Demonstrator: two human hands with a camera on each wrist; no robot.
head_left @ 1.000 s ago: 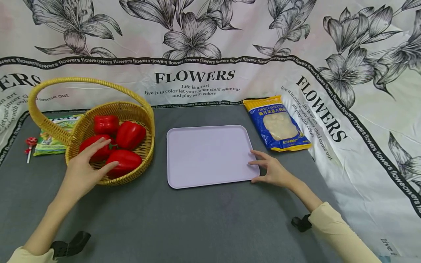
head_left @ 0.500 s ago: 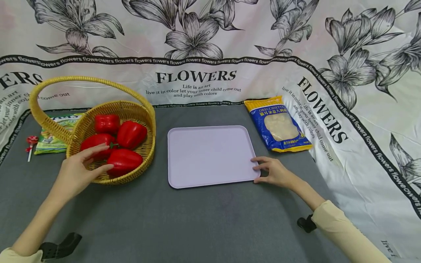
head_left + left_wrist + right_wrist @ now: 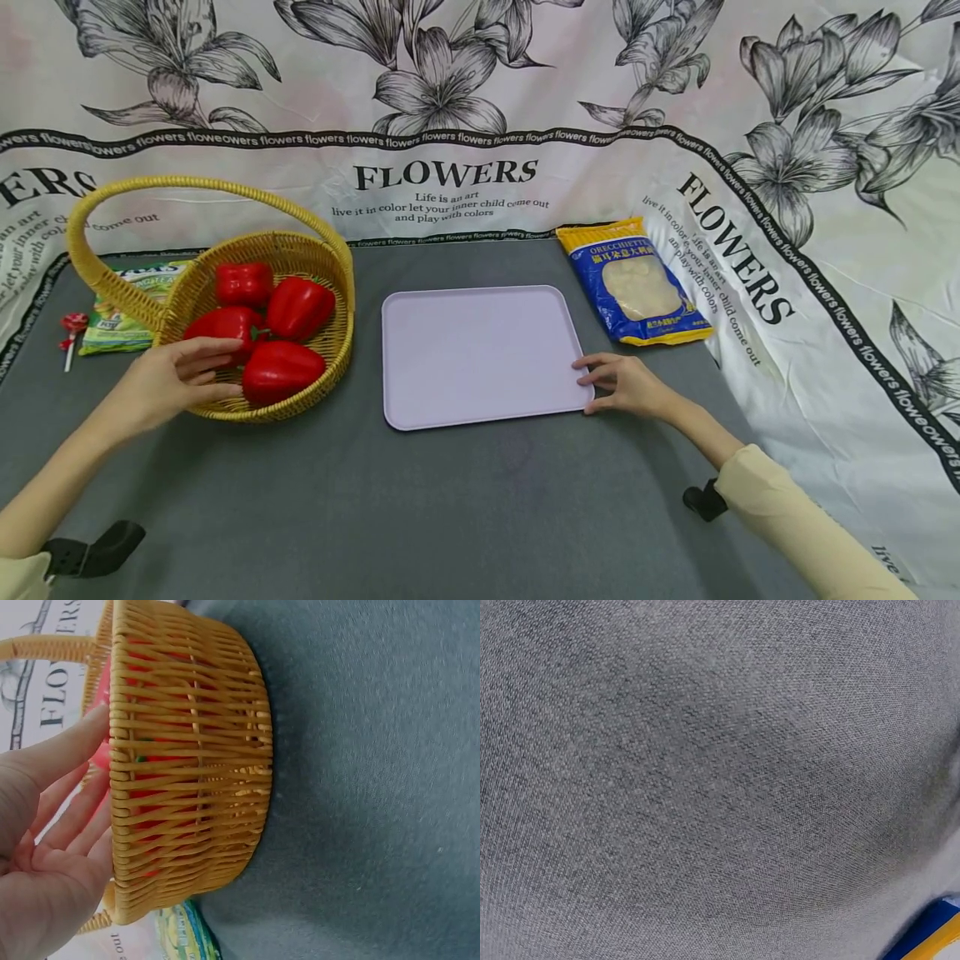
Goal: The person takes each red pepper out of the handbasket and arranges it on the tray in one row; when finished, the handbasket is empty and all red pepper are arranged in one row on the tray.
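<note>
From above, the head view looks into the round yellow woven basket [image 3: 341,342], where four glossy red bell peppers [image 3: 283,371] lie; from the side, the left wrist view shows only red through gaps in its wall, and its base sitting on the grey cloth-covered tabletop [image 3: 480,517]. The left hand [image 3: 168,379] is loosely open at the rim, gripping nothing; the wrist view reveals fingers reaching behind the rim and the thumb beside it, though whether they touch a pepper cannot be told.

Only the head view shows the right hand [image 3: 624,387], fingers parted and slightly bent at the right edge of the pale lilac rectangular tray [image 3: 480,358]; any pinch is unclear. The right wrist view catches grey fabric and a corner of the blue-and-yellow plastic pasta packet [image 3: 641,283], which the head view shows whole, beyond that hand.
</note>
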